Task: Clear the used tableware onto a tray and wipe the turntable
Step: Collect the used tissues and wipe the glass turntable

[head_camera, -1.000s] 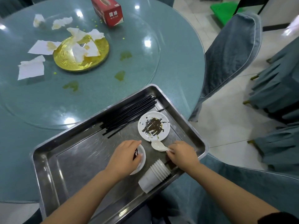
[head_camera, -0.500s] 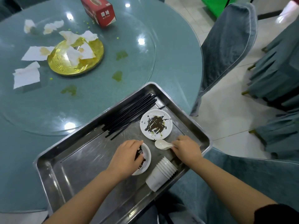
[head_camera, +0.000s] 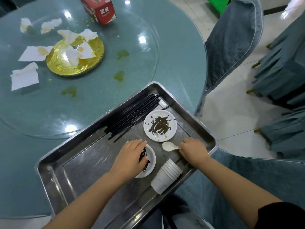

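Observation:
A steel tray lies at the table's near edge. On it are black chopsticks, a sauce-smeared white saucer, a white spoon and a stack of white cups lying on its side. My left hand grips a second small white dish with dark sauce in it. My right hand holds the spoon's handle beside the tray's right rim. Farther off, the glass turntable carries a gold plate, crumpled napkins and green spills.
A red tissue box stands at the turntable's far side. A grey-covered chair is pushed against the table on the right, with more covered chairs beyond it. Another chair seat lies under my right arm.
Both hands stay on the tray with the small dish and the spoon. The view has shifted slightly, and more of the dark sauce under my left hand now shows.

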### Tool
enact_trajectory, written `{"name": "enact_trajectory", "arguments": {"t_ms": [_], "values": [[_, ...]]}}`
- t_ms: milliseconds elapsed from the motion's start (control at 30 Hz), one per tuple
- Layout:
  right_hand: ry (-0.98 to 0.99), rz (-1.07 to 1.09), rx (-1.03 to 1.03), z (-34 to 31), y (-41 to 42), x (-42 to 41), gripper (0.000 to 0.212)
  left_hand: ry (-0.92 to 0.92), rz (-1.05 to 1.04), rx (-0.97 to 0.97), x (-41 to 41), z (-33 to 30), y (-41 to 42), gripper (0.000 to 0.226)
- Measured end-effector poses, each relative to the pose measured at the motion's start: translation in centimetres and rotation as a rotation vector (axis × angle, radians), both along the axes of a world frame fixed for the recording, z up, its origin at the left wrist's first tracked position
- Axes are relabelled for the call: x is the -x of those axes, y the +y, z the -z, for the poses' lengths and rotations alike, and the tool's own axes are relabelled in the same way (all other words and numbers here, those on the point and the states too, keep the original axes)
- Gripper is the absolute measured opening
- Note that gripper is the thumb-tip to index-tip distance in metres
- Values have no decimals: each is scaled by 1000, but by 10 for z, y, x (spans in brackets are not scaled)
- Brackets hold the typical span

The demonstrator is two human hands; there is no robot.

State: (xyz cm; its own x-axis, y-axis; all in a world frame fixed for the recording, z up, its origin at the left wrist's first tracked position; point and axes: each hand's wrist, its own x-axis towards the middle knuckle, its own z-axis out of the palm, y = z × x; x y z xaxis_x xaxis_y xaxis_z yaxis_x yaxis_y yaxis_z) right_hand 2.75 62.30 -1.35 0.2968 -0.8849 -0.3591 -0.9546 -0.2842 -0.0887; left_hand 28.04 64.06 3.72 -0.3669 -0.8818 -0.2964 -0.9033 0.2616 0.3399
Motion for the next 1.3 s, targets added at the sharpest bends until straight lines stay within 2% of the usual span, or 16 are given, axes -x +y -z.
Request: {"name": "enact_trajectory", "arguments": {"t_ms": [100, 200, 300, 400, 533, 800, 967, 1100, 1300], "values": [[72, -97, -17, -2, -1, 0, 8, -4, -1, -10, -1, 1, 0, 58], [129, -117, 11, 6, 0, 6, 19, -10, 1, -6, 1, 1, 0, 58], [84, -148, 0, -1, 2, 10, 6, -1, -2, 11, 3, 1, 1, 58], [78, -156, 2, -9, 3, 16, 4, 7, -9, 9, 6, 2, 3, 58], [118, -164, -66, -7, 3, 25, 24, -20, -23, 4, 9, 1, 6, 60], [64, -164, -128, -14, -4, 29, 30, -83, -59, 44, 15, -13, 17, 61], [-110, -189, -73, -45, -24, 21, 33, -101, -131, 99, 15, -31, 17, 62], [-144, -220, -2, -82, -33, 6, 44, -100, -183, 185, 10, -58, 20, 62], [-247, -274, 123, -160, -38, -29, 43, -84, -221, 326, -10, -110, 31, 65]]}}
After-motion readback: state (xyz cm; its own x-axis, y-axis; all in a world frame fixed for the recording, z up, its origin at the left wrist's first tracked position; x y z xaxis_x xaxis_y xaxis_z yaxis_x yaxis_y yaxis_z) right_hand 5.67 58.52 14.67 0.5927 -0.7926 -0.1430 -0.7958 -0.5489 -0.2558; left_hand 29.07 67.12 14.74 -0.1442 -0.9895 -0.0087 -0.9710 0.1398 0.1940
